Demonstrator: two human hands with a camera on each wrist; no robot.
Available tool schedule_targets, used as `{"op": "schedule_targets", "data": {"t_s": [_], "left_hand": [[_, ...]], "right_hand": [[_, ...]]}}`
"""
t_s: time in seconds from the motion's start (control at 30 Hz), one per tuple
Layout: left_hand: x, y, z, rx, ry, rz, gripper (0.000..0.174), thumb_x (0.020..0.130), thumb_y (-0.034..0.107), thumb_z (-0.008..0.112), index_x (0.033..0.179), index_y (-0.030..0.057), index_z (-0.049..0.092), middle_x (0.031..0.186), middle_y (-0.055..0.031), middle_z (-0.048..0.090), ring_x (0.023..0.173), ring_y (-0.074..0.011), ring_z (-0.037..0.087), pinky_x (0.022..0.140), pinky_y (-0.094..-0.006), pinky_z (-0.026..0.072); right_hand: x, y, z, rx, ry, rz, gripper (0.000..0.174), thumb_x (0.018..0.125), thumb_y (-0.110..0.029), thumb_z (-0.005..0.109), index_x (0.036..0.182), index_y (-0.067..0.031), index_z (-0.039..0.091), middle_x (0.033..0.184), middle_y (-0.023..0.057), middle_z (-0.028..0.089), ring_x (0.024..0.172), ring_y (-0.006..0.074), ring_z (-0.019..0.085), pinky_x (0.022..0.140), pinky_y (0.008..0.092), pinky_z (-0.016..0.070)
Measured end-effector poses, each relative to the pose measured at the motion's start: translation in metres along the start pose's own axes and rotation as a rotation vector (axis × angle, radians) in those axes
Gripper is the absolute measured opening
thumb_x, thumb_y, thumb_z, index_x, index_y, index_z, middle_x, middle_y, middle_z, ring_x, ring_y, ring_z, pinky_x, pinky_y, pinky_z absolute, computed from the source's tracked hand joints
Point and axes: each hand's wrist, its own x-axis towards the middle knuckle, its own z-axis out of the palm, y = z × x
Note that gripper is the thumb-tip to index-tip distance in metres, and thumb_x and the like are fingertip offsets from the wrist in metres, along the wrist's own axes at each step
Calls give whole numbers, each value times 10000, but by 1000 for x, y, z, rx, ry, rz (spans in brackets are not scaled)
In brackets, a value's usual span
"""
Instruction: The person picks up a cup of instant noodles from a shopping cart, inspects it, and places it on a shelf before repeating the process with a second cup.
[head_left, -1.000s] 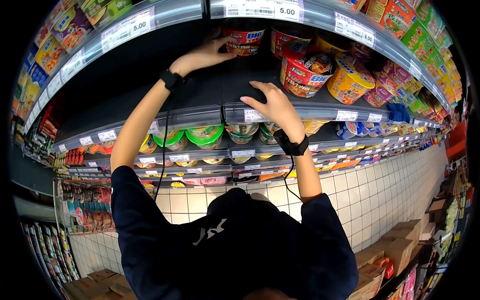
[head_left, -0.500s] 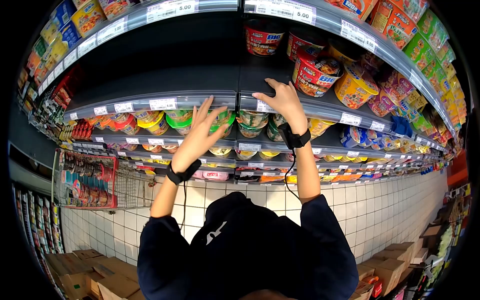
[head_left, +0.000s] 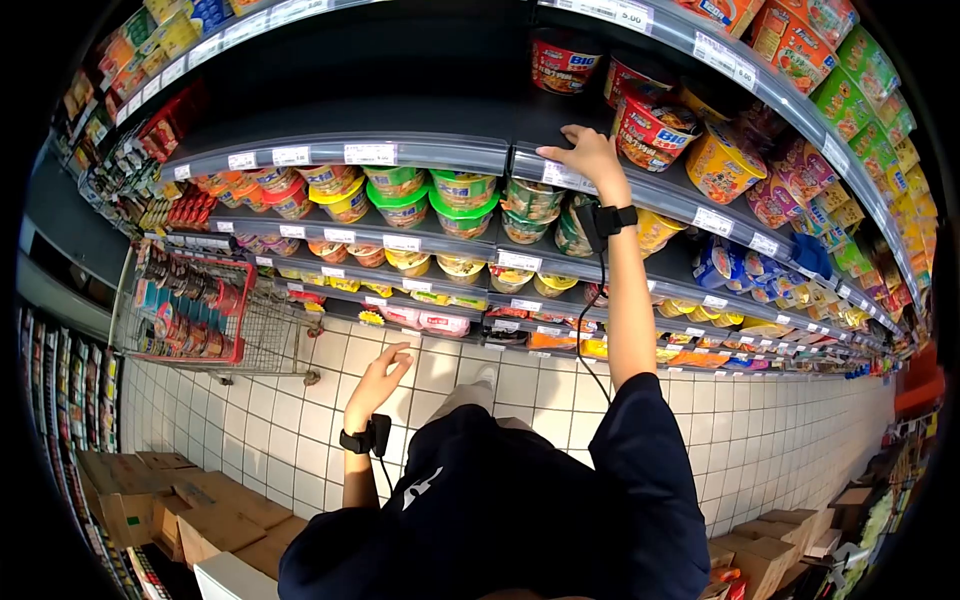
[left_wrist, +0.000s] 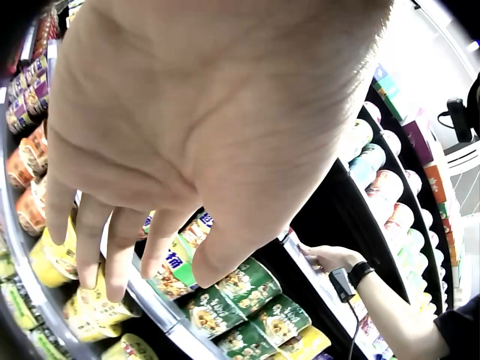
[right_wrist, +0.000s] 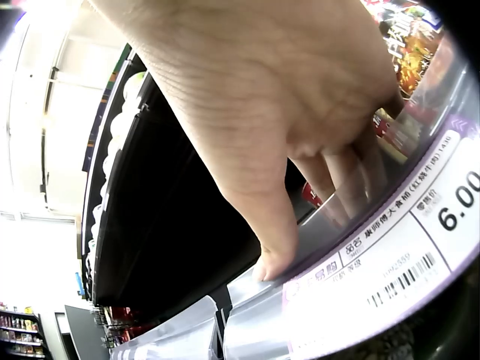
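Note:
In the head view the left hand point(head_left: 378, 384) hangs low over the floor in front of the shelves, holding nothing, fingers loosely extended. The right hand point(head_left: 590, 160) rests at the upper shelf's front edge, beside a red noodle bowl point(head_left: 652, 134); in the right wrist view its thumb touches the clear price strip point(right_wrist: 322, 255). A second red bowl point(head_left: 563, 62) stands farther back on that shelf, apart from the hand. The left wrist view shows the left palm point(left_wrist: 202, 112) with fingers spread, and green noodle cups point(left_wrist: 241, 288) on a shelf beyond it.
Yellow bowls point(head_left: 724, 166) stand right of the red ones. Green-lidded bowls point(head_left: 463, 205) line the shelf below. A wire cart point(head_left: 240, 315) holding packaged goods stands at the left. Cardboard boxes point(head_left: 215, 510) lie behind at lower left, others point(head_left: 765, 550) at lower right.
The left hand has come away from the upper shelf, down and back over the floor. The right hand stays at the shelf edge. The head view has shifted, showing more floor and cart.

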Motion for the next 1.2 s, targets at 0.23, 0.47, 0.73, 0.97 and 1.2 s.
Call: {"op": "schedule_targets", "data": {"t_s": [0.23, 0.47, 0.73, 0.97, 1.2], "left_hand": [[-70, -20, 11, -18, 49, -129, 405, 938, 235, 580, 1257, -8, 526, 947, -89, 638, 957, -180, 589, 886, -308, 443], [-100, -14, 12, 43, 134, -123, 413, 941, 241, 576, 1257, -19, 526, 926, -90, 636, 966, -180, 595, 898, -311, 442], [-123, -43, -3, 4, 190, -163, 445, 922, 293, 574, 1265, 15, 520, 1107, -232, 634, 1077, -339, 607, 903, -365, 460], [-159, -64, -37, 5, 372, -201, 435, 943, 266, 572, 1251, -35, 511, 935, -104, 624, 950, -188, 595, 897, -318, 448], [-226, -83, -99, 23, 502, -333, 415, 931, 277, 581, 1239, 3, 537, 1006, -153, 655, 1007, -243, 616, 902, -343, 456]], "right_hand": [[3, -11, -5, -61, -79, 82, 796, 658, -575, 735, 1209, -13, 613, 1199, 189, 623, 1154, 323, 576, 1085, 498, 237], [12, -10, -5, -81, -168, 100, 824, 676, -578, 727, 1254, -10, 580, 1261, 193, 586, 1202, 321, 544, 1103, 479, 254], [17, -10, -6, -149, -208, 97, 818, 705, -560, 724, 1274, 2, 556, 1284, 191, 571, 1226, 311, 525, 1066, 414, 331], [21, 16, 15, -142, -71, -4, 821, 643, -651, 718, 1172, -33, 605, 1191, 197, 627, 1161, 331, 569, 1083, 592, 143], [-50, -41, 57, -354, 513, -137, 652, 904, -451, 568, 1377, -29, 414, 1460, 250, 327, 1398, 391, 213, 1098, 635, 70]]}}
